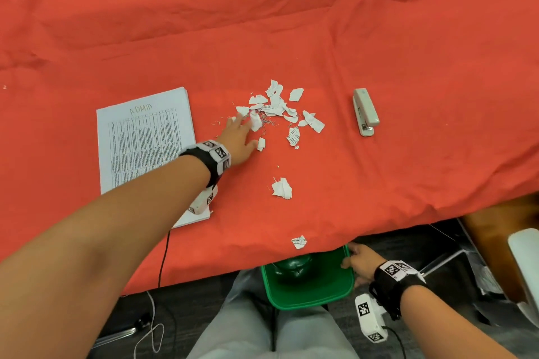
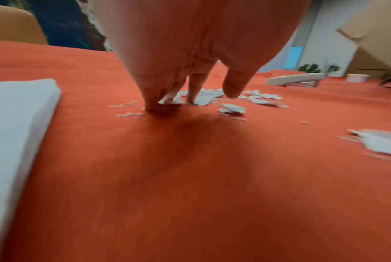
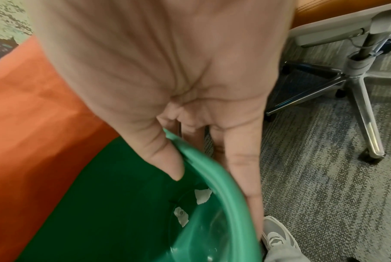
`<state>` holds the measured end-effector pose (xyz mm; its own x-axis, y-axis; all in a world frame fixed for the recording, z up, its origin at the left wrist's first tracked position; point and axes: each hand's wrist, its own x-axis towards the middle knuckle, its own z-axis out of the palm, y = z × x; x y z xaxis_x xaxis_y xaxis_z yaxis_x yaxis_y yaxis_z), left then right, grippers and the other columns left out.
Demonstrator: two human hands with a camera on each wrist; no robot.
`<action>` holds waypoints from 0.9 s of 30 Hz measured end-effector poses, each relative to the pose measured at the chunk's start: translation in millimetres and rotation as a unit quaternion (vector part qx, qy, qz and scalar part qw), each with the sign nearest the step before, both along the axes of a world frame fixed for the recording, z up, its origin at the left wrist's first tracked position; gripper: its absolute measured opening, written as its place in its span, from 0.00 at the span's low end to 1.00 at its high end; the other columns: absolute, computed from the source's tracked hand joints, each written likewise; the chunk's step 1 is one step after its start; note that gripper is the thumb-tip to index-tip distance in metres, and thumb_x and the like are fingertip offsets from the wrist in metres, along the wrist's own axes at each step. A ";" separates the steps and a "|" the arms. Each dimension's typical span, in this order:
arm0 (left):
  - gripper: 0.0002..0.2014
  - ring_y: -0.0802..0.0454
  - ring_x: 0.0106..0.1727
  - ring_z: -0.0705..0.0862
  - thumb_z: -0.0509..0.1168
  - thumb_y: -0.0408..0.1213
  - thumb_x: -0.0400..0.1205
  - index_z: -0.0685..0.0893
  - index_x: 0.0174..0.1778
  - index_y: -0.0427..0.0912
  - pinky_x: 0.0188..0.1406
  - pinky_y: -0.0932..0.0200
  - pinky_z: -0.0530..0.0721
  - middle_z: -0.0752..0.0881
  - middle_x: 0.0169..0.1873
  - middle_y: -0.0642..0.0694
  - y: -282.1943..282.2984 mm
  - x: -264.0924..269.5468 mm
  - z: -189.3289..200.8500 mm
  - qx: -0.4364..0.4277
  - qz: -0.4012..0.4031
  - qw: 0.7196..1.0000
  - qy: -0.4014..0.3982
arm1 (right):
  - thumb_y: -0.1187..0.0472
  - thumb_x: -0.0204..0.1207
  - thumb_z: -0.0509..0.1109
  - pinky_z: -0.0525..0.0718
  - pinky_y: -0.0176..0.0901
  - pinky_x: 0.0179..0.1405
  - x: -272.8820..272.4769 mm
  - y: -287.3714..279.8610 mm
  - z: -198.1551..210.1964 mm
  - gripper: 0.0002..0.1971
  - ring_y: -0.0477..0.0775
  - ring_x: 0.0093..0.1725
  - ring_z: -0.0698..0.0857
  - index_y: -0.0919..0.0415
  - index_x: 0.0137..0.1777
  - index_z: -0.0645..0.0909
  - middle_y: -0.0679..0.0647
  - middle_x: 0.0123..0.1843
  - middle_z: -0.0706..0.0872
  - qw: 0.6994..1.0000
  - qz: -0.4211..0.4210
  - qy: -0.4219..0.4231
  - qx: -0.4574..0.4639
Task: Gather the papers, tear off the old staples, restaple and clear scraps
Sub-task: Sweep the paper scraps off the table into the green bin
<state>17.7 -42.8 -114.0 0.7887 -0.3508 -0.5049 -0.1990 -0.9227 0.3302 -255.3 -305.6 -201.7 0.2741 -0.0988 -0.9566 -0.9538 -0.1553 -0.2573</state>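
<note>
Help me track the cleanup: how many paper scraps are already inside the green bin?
2 scraps show in the green bin, which the right hand grips by the rim: one high on the inner wall, one lower down. Others may lie hidden in its dark depths.

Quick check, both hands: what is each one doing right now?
Left hand: open, fingers spread, fingertips touching the paper scraps on the red cloth.
Right hand: gripping the rim of the green bin, thumb inside, fingers outside.
</note>
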 end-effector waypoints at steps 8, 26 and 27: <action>0.33 0.41 0.85 0.38 0.53 0.48 0.87 0.46 0.84 0.43 0.84 0.44 0.47 0.40 0.84 0.41 -9.3 -107.1 -0.2 -0.041 -0.152 0.987 0.044 | 0.83 0.69 0.59 0.84 0.78 0.42 7.6 -4.5 -13.6 0.25 0.78 0.50 0.87 0.65 0.64 0.76 0.75 0.58 0.85 1.000 -0.019 0.009 0.012; 0.27 0.41 0.84 0.56 0.57 0.43 0.86 0.62 0.82 0.43 0.83 0.47 0.55 0.57 0.83 0.39 -27.3 35.3 -7.0 -0.014 -0.048 0.997 -0.052 | 0.82 0.68 0.60 0.87 0.71 0.39 15.2 -4.4 -21.1 0.21 0.77 0.49 0.88 0.70 0.60 0.76 0.76 0.57 0.85 0.999 -0.042 0.014 -0.010; 0.27 0.41 0.84 0.56 0.57 0.43 0.85 0.63 0.81 0.43 0.83 0.47 0.56 0.57 0.83 0.40 -28.1 26.3 -9.6 -0.017 -0.065 0.996 -0.053 | 0.81 0.66 0.60 0.86 0.74 0.40 14.8 -5.1 -23.0 0.21 0.78 0.49 0.88 0.69 0.60 0.76 0.76 0.56 0.85 0.999 -0.046 0.014 -0.012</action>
